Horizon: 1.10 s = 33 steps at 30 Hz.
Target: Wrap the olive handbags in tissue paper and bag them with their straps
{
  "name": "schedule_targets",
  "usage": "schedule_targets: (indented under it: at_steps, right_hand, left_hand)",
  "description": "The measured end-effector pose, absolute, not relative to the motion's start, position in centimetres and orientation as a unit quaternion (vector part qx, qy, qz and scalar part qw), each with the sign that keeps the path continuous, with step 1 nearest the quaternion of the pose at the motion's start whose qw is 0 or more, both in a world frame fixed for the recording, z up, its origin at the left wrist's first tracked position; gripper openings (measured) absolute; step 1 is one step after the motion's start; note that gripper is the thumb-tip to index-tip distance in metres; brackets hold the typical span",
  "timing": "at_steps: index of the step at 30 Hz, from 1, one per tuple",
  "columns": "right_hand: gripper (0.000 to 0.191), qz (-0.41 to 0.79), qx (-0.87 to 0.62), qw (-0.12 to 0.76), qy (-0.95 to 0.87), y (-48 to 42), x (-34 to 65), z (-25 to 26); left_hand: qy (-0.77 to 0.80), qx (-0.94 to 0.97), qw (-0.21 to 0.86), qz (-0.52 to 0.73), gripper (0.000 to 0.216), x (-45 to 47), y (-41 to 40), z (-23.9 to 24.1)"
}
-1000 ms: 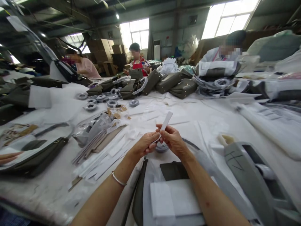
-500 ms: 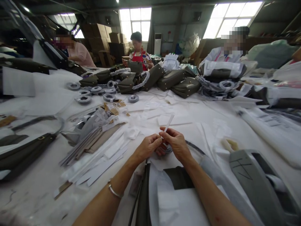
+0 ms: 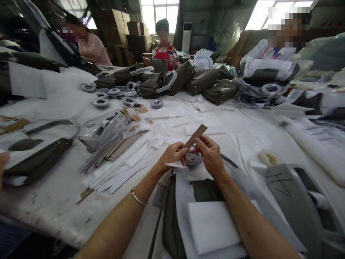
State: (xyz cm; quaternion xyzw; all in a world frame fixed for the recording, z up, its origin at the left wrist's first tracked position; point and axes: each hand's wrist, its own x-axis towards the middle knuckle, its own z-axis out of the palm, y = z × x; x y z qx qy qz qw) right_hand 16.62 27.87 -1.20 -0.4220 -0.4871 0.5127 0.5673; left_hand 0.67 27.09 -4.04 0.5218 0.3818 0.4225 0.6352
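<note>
Gripping a flat grey-brown strip [image 3: 195, 137], the fingers of the person's left hand [image 3: 172, 155] were closed on its lower end, while the other end pointed up and to the right above the desk [image 3: 256, 138]. The right hand [image 3: 211, 153] was beside the strip, fingers bent, thumb at its edge; whether they pinched it, one could not tell. A white flap [image 3: 175, 164] showed just under the left hand, and a silver bracelet [image 3: 138, 198] circled the left wrist. Behind the hands, partly hidden by them, lay a grey wrapped coil [image 3: 194, 160].

Between the forearms, nearest the viewer, was a dark green bag [image 3: 171, 219] with a square white pad [image 3: 212, 225] on top. To the left lay loose white strips [image 3: 126, 180] and, beyond them, a bundle of brown strips [image 3: 118, 151]. On the right stood a grey tape dispenser [image 3: 291, 201] with handwritten dark marks on its side.

Farther back, small wrapped rings [image 3: 101, 102] lay near a row of dark green bags [image 3: 202, 81]. Three other people were across the desk, one wearing a red apron [image 3: 162, 55], one a pink top [image 3: 95, 48].
</note>
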Motion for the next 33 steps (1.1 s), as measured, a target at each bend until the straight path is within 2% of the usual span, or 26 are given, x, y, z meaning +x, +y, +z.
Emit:
schedule_targets:
  at_steps: [3, 10, 17, 20, 23, 26, 30, 33]
  right_hand:
    - [0.034, 0.512, -0.415, 0.586, -0.471, 28.1, 16.9, -1.1]
    - [0.031, 0.51, -0.43, 0.564, -0.486, 27.8, 16.5, -1.2]
    - [0.023, 0.446, -0.448, 0.53, -0.565, 26.7, 15.8, -0.6]
    - [0.021, 0.474, -0.409, 0.551, -0.552, 26.6, 15.9, -0.5]
    - [0.028, 0.552, -0.343, 0.589, -0.48, 26.8, 16.1, -0.5]
    - [0.032, 0.633, -0.279, 0.587, -0.42, 26.9, 16.3, -0.3]
    - [0.033, 0.667, -0.252, 0.569, -0.409, 26.7, 16.0, 0.0]
    - [0.035, 0.666, -0.249, 0.583, -0.394, 26.8, 15.8, -0.2]
  left_hand:
    - [0.391, 0.53, 0.62, 0.427, 0.041, 0.7, 26.9, -4.1]
    - [0.429, 0.565, 0.563, 0.423, 0.029, 1.2, 26.7, -4.2]
    - [0.435, 0.6, 0.414, 0.529, 0.033, 0.9, 26.3, -2.7]
    - [0.422, 0.65, 0.384, 0.502, 0.026, 0.8, 26.0, -2.9]
    - [0.435, 0.704, 0.269, 0.492, 0.022, 0.3, 26.0, -3.6]
    - [0.439, 0.723, 0.181, 0.502, 0.029, -0.3, 26.1, -4.1]
    - [0.421, 0.73, 0.181, 0.507, 0.034, -0.5, 26.2, -4.1]
    - [0.406, 0.726, 0.226, 0.507, 0.034, 0.0, 26.2, -4.1]
